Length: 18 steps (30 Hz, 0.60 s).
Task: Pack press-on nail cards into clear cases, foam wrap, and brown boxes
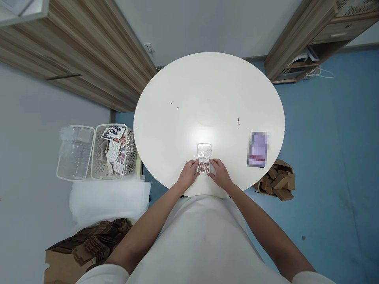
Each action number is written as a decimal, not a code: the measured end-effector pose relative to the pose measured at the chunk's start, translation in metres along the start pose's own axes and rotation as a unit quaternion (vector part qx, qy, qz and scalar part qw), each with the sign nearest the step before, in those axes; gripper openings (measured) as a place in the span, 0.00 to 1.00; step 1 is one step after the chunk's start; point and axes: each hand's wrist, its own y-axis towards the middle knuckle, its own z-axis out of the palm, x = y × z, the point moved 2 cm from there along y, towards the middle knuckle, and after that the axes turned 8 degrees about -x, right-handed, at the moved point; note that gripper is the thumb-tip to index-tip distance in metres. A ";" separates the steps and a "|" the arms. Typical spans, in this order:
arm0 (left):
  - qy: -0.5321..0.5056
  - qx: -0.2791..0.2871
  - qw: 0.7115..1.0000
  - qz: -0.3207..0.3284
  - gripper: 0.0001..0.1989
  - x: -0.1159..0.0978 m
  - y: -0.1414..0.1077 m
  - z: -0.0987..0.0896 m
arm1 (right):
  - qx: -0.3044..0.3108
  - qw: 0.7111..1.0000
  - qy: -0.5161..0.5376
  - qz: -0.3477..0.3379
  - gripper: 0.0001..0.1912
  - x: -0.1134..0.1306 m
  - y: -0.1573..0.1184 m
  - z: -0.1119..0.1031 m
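A small clear plastic case [204,172] lies near the front edge of the white table, its see-through lid [204,150] swung open away from me. Inside is a card with what look like reddish-brown press-on nails [203,165] set out in two rows. My left hand [188,174] grips the case's left side between thumb and fingers. On the opposite side, my right hand [220,173] holds it the same way. The fingertips partly hide both side edges.
The round white table [207,86] has a blurred-out purple thing [258,149] at right. A perforated basket [130,157] of nail cards and a basket [75,157] of clear plastic cases stand left. Cardboard boxes [280,181] sit right; flattened cardboard [65,264] lies lower left.
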 end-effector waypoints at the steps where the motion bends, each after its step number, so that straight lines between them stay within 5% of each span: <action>1: 0.001 -0.001 1.000 0.000 0.31 0.000 0.000 0.000 | 0.000 1.000 -0.002 -0.002 0.31 0.000 0.000 0.000; 8: -0.024 -0.009 0.999 -0.029 0.32 -0.003 -0.004 0.000 | 0.002 1.000 0.012 0.013 0.33 0.000 -0.001 -0.001; 18: -0.219 -0.072 0.943 -0.239 0.26 0.001 -0.003 0.012 | 0.009 0.963 0.174 0.205 0.35 0.006 0.005 -0.003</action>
